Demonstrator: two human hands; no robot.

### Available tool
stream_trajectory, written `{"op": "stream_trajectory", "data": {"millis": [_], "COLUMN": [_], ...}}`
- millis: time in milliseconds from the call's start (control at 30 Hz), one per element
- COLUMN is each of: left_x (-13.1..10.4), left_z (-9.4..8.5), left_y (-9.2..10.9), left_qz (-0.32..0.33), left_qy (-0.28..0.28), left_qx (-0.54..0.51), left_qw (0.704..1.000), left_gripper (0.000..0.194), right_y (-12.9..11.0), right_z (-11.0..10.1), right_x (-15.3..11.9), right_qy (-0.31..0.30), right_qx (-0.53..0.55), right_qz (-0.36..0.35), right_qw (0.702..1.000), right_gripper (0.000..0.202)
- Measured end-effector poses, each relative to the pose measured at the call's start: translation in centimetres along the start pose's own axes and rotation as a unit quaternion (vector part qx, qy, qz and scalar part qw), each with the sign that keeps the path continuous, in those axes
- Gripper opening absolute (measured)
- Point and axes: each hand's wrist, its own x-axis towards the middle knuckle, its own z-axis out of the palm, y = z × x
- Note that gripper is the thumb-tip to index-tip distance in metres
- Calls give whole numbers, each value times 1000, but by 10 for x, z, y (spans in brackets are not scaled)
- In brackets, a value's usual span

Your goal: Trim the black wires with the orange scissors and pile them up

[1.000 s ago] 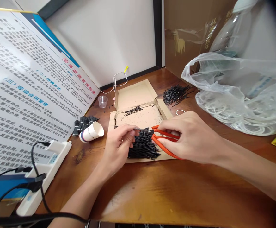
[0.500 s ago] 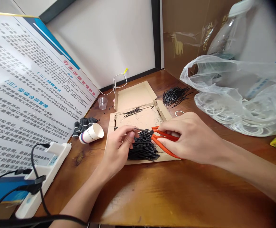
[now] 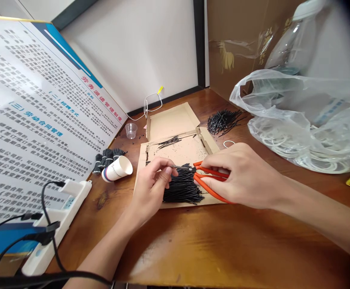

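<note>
My right hand [image 3: 241, 176] grips a pair of scissors [image 3: 207, 177] by its orange handles, the dark blades pointing left. At the blade tips, the thumb and forefinger of my left hand [image 3: 153, 182] are pinched together; what sits between them is too small to make out. Below both hands, a dense pile of short black wire-like strands [image 3: 182, 190] lies on an opened cardboard box [image 3: 187, 148]. A few loose black strands [image 3: 168, 142] rest farther back on the cardboard, among tiny dark scraps.
Another heap of black strands [image 3: 223, 122] is on the table behind the box. To the left are tied black bundles [image 3: 107, 157], a tipped paper cup [image 3: 117, 168], a small clear cup [image 3: 131, 131] and a power strip [image 3: 57, 228]. A plastic bag [image 3: 301, 132] of white loops stands right.
The whole view has shifted slightly. Both hands and the scissors keep almost the same position, with the scissor handles slightly farther apart.
</note>
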Motion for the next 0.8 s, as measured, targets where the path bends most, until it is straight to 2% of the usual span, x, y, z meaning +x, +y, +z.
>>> {"op": "stream_trajectory", "data": {"millis": [533, 800], "left_x": [1, 1], "left_z": [-2, -3], "left_y": [0, -1], "left_qz": [28, 47], "left_qy": [-10, -15], "left_qx": [29, 53], "left_qw": [999, 997], "left_gripper": [15, 17], "right_y": [-1, 1], "right_z": [-2, 0], "right_x": [0, -1], "right_qy": [-3, -13], "right_qx": [7, 0], "right_qz": [4, 10], "right_qw": [1000, 1000], "right_gripper": [30, 36]}}
